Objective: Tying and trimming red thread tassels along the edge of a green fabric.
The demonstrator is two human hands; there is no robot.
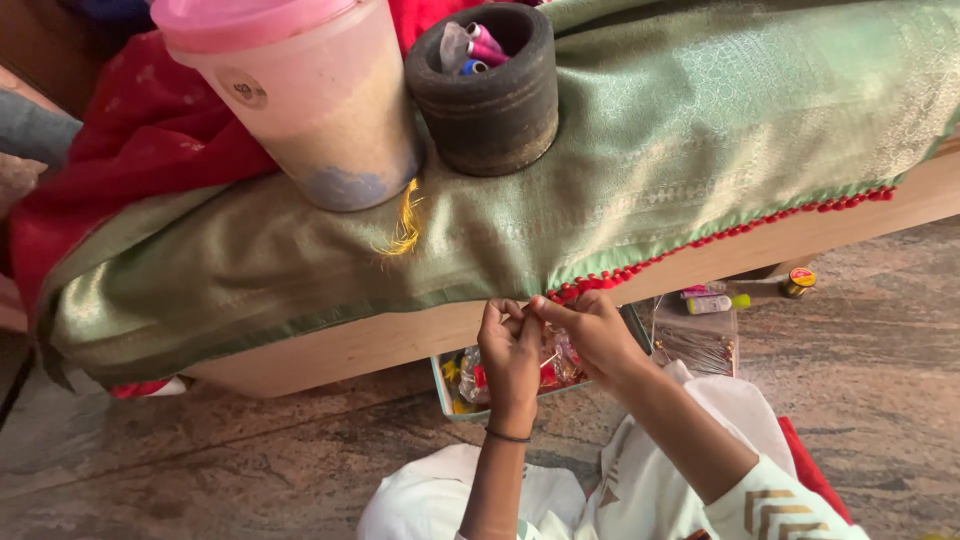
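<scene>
I have my left hand [508, 352] and right hand [592, 330] pinched shut on the green cloth's [620, 170] hem at the table edge [400, 335], and I judge it soft, light, slippery, best gripped by its red beaded trim [700, 240].

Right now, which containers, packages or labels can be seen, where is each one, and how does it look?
Plastic tub: on the green cloth, top left; tall, translucent, pink lid, with a small round label.
Thread holder: right of the tub; dark, round, holding thread spools.
Small tray: on the floor below the left hand and right hand; holds red and yellow bits.
Small tube: floor, right; pale, yellow cap.
</scene>
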